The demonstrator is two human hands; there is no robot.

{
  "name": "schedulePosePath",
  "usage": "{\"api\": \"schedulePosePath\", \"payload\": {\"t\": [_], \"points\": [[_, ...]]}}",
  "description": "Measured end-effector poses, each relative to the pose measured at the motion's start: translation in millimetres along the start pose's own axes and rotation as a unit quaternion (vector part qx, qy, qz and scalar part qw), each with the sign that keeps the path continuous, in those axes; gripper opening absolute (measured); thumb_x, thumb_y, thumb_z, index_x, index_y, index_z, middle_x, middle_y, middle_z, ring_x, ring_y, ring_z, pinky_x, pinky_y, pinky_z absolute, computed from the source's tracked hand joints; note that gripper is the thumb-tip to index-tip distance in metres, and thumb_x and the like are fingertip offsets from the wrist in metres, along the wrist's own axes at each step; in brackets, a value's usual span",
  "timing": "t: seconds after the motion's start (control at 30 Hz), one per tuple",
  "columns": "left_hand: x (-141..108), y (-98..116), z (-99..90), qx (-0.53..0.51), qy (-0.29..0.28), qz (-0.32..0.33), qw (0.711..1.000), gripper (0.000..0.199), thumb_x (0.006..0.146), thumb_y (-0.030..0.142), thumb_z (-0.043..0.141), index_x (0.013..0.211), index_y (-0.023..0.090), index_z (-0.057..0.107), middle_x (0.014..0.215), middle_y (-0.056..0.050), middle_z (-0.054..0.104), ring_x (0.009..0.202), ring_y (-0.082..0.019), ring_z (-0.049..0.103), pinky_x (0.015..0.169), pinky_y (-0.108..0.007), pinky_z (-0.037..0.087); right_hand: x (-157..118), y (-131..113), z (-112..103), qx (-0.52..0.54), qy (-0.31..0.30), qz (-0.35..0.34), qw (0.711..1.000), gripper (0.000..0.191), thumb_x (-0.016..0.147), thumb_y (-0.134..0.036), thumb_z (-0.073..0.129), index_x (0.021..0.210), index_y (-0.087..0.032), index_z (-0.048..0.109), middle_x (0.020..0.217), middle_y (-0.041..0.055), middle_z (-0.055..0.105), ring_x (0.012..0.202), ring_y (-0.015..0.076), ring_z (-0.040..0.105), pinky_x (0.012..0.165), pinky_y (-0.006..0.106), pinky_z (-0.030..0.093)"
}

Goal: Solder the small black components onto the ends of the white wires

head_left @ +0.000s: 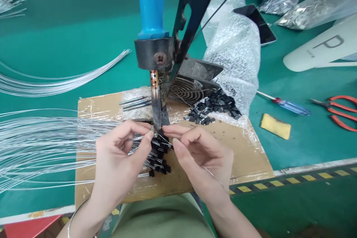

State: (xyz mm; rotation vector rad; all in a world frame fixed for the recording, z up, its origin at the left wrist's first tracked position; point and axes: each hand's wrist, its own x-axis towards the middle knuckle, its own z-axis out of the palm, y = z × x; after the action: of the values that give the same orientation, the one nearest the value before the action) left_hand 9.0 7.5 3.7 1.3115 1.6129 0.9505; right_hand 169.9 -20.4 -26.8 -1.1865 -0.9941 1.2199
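Note:
A blue-handled soldering iron (151, 13) is clamped with its tip pointing down between my hands. My left hand (118, 161) is closed in a pinch just left of the tip, on the end of a thin white wire; the tiny part at its fingertips is too small to make out. My right hand (208, 156) pinches a thin strand of solder wire (205, 169) just right of the tip. Beneath my fingers lies a pile of white wires with black connectors (158, 160) on their ends. My fingers partly hide the spot under the tip.
Loose black pieces (213, 108) lie on bubble wrap (237, 52) behind my right hand. A screwdriver (292, 106), yellow sponge (275, 126) and red-handled pliers (340, 109) lie to the right. White wire bundles (64, 85) spread left. A black metal stand arm (192, 7) rises ahead.

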Motion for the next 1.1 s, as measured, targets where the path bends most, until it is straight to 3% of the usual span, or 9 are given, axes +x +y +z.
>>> {"api": "schedulePosePath", "payload": {"t": [0.3,0.7,0.9,1.1], "points": [[-2.8,0.3,-0.2,-0.004,0.008,-0.002,1.0,0.011,0.086,0.018,0.077,0.076,0.023,0.075,0.089,-0.003,0.079,0.078,-0.017,0.067,0.051,-0.023,0.04,0.7,-1.0,5.0,-0.014,0.022,-0.006,1.0,0.022,0.097,-0.018,0.073,0.079,-0.024,0.063,0.11,0.0064,0.085,0.104,0.0223,0.082,0.096,0.035,0.064],[-1.0,-0.4,1.2,0.009,-0.001,0.006,1.0,0.01,0.085,0.017,0.076,0.076,0.022,0.074,0.084,-0.001,0.077,0.06,-0.01,0.051,0.048,-0.024,0.031,-0.2,1.5,2.7,-0.006,0.018,-0.007,1.0,0.021,0.098,-0.017,0.072,0.079,-0.024,0.064,0.112,0.0039,0.085,0.106,0.0192,0.081,0.098,0.031,0.062],[-2.0,-0.1,-0.1,0.003,-0.003,0.0,1.0,0.011,0.087,0.018,0.076,0.076,0.023,0.074,0.087,-0.001,0.078,0.071,-0.013,0.06,0.05,-0.023,0.034,0.2,1.0,2.7,-0.009,0.01,-0.004,1.0,0.02,0.098,-0.017,0.072,0.081,-0.024,0.065,0.112,0.0027,0.084,0.106,0.0181,0.08,0.097,0.03,0.061],[-2.9,1.7,-0.5,0.008,0.001,0.003,1.0,0.011,0.086,0.019,0.076,0.075,0.022,0.074,0.089,-0.003,0.08,0.075,-0.016,0.066,0.051,-0.024,0.04,0.0,-0.3,2.3,-0.029,0.014,-0.015,0.999,0.02,0.098,-0.019,0.073,0.08,-0.024,0.064,0.111,0.006,0.085,0.105,0.0225,0.081,0.095,0.035,0.063]]}}
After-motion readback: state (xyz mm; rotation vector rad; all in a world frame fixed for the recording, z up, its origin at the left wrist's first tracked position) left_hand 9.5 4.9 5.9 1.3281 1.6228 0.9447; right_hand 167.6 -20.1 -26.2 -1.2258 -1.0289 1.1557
